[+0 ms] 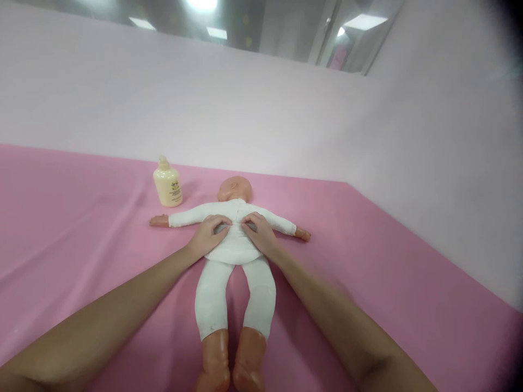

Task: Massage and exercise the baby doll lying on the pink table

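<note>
Nearest the camera, the bare plastic feet of a baby doll [235, 245] point toward the viewer; it lies stretched out on a pink mat [368, 283] in white clothing, legs near, head far, arms spread out to left and right. Farther along, both hands rest on its torso: the left hand [209, 235] lies with curled fingers on the left side of the chest, the right hand [260, 233] likewise on the right side, fingertips gathering the white fabric near the middle. Beyond the doll's left arm stands a cream lotion bottle [167, 184], upright, near the pale wall [286, 120].
</note>
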`<state>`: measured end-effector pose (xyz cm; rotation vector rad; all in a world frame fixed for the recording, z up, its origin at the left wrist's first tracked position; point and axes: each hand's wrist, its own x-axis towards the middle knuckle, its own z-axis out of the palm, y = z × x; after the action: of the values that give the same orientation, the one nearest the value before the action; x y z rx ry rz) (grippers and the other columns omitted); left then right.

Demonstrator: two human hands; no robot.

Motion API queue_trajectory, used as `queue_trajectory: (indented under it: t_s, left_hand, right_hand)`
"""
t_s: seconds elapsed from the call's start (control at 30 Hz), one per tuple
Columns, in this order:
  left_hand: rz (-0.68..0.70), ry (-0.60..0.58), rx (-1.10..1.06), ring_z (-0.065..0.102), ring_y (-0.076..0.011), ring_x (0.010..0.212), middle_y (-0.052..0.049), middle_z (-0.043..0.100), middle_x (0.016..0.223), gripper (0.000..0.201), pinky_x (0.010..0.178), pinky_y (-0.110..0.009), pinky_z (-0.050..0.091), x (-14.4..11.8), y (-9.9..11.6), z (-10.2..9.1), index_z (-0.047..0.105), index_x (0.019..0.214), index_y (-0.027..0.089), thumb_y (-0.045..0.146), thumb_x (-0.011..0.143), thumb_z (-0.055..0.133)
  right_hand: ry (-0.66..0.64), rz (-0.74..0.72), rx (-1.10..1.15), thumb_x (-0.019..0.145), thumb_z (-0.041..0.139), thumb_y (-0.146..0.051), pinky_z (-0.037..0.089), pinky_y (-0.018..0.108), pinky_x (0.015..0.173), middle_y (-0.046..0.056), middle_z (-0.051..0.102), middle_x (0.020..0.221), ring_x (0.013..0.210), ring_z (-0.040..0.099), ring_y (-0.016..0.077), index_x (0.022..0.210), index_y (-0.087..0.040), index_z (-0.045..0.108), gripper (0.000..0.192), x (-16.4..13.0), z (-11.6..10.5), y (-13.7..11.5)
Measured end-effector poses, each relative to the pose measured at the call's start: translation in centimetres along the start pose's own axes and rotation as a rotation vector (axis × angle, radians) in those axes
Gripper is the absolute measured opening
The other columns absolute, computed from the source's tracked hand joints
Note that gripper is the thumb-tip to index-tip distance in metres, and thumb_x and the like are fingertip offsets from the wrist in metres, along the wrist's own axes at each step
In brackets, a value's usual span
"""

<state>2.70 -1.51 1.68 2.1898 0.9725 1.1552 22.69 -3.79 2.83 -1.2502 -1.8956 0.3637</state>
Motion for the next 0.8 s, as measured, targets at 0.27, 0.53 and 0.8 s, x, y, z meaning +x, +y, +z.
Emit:
queue_trajectory:
  t_s: [0.27, 0.53, 0.8]
  left_hand:
    - [0.005, 0.004, 0.001, 0.061, -0.0237, 0.102, -0.003, 0.071, 0.103, 0.015, 0.096, -0.042, 0.044, -0.04, -0.19, 0.05, 0.065, 0.093, 0.023, 0.029, 0.085, 0.054]
    - [0.006, 0.005, -0.005, 0.06, -0.0239, 0.103, -0.004, 0.071, 0.103, 0.016, 0.097, -0.043, 0.043, -0.05, -0.13, 0.07, 0.065, 0.093, 0.023, 0.029, 0.085, 0.053]
    - [0.003, 0.003, -0.007, 0.06, -0.0241, 0.102, -0.004, 0.071, 0.103, 0.016, 0.097, -0.043, 0.043, -0.05, -0.14, 0.09, 0.065, 0.093, 0.023, 0.029, 0.085, 0.053]
  right_hand:
    - [0.003, 0.006, 0.005, 0.086, 0.053, -0.021, 0.041, 0.038, 0.093, 0.003, 0.063, 0.091, 0.094, 0.056, 0.0194, 0.08, -0.022, 0.059, 0.008, -0.04, 0.0, -0.06]
    - [-0.004, 0.009, 0.005, 0.086, 0.052, -0.021, 0.041, 0.038, 0.093, 0.003, 0.063, 0.09, 0.094, 0.056, 0.0193, 0.081, -0.021, 0.059, 0.008, -0.03, -0.07, -0.2]
    - [-0.01, 0.007, 0.008, 0.086, 0.053, -0.021, 0.04, 0.038, 0.093, 0.003, 0.063, 0.09, 0.094, 0.056, 0.0193, 0.08, -0.021, 0.058, 0.008, 0.03, -0.04, -0.01]
